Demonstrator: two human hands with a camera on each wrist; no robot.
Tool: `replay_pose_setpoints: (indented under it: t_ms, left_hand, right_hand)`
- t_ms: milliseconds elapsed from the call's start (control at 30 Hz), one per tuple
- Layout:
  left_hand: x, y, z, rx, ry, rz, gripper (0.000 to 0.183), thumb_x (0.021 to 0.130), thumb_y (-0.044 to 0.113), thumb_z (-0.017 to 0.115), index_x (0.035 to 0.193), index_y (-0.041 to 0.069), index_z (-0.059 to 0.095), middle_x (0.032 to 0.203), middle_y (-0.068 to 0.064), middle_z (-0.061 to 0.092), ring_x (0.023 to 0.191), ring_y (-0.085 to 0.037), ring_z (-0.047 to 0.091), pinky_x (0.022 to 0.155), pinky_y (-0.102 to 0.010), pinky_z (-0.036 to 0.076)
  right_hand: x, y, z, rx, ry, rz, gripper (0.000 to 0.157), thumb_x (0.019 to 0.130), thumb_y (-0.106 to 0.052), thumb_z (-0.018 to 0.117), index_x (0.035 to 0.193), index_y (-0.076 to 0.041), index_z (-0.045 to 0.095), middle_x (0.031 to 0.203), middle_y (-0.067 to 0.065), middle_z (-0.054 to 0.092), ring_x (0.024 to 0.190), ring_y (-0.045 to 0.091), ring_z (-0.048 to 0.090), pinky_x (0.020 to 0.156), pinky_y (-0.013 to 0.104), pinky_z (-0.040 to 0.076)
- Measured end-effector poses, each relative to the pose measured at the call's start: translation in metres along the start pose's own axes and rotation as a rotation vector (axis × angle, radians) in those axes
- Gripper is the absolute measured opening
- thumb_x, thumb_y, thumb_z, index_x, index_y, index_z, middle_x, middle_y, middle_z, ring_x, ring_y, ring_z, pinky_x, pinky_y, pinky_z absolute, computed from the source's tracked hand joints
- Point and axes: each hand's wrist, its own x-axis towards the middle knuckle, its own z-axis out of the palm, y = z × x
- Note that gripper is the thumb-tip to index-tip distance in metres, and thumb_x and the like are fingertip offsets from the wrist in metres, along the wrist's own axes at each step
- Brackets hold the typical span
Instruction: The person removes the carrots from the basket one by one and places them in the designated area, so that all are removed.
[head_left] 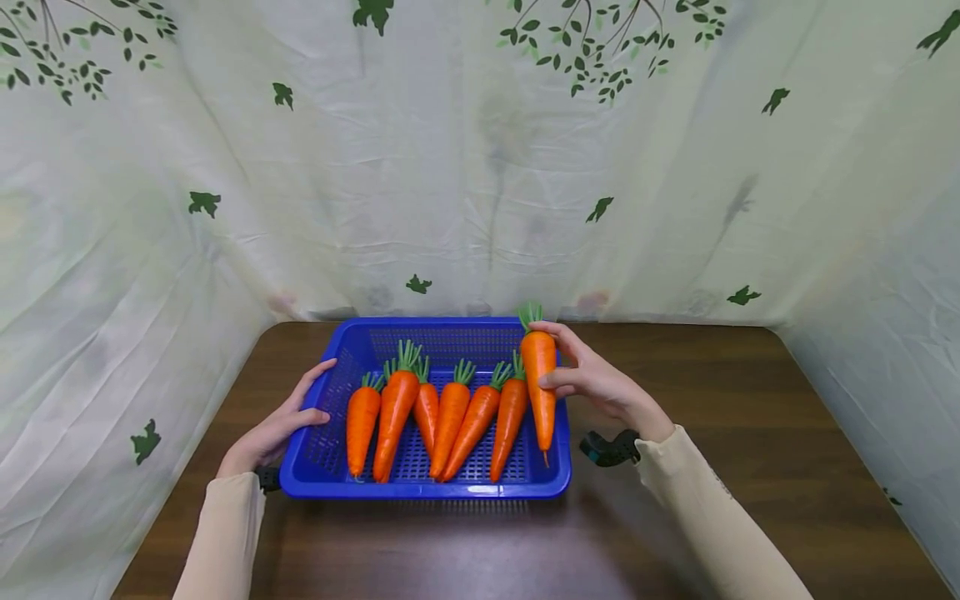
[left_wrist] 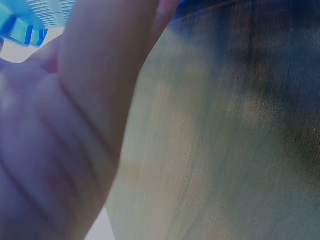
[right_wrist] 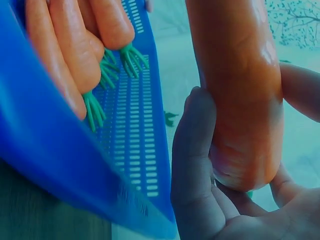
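Note:
A blue plastic basket (head_left: pixel 420 492) with perforated walls holds several orange carrots (head_left: pixel 452 417) with green tops, laid side by side. My left hand (head_left: pixel 281 425) grips the basket's left side, its thumb and a finger over the rim; the left wrist view shows mostly the palm side and wrist (left_wrist: pixel 65 135). With my right hand (head_left: pixel 600 379) I hold one carrot (head_left: pixel 540 367) upright over the basket's right end, top upward. Close up in the right wrist view, the thumb and fingers (right_wrist: pixel 194 150) clasp this carrot (right_wrist: pixel 245 100) near its thick end.
The basket is on a dark brown wooden table (head_left: pixel 697 467), close to its back edge. Behind and at both sides hangs a pale curtain (head_left: pixel 450 167) printed with green leaves. A black wrist device (head_left: pixel 611 448) sits below the right hand.

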Motion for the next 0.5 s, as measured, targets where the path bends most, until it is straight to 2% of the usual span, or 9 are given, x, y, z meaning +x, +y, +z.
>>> replay_pose_setpoints:
  t_ms: [500]
  left_hand:
    - [0.000, -0.002, -0.001, 0.033, 0.025, -0.008, 0.076, 0.094, 0.005, 0.046, 0.151, 0.037, 0.006, 0.147, -0.028, 0.002, 0.118, -0.040, 0.039, 0.083, -0.058, 0.048]
  right_hand:
    - [-0.011, 0.008, -0.024, 0.041, 0.048, -0.030, 0.074, 0.085, -0.001, 0.061, 0.149, -0.016, 0.024, 0.147, 0.015, 0.021, 0.100, 0.031, 0.056, 0.077, 0.042, 0.053]
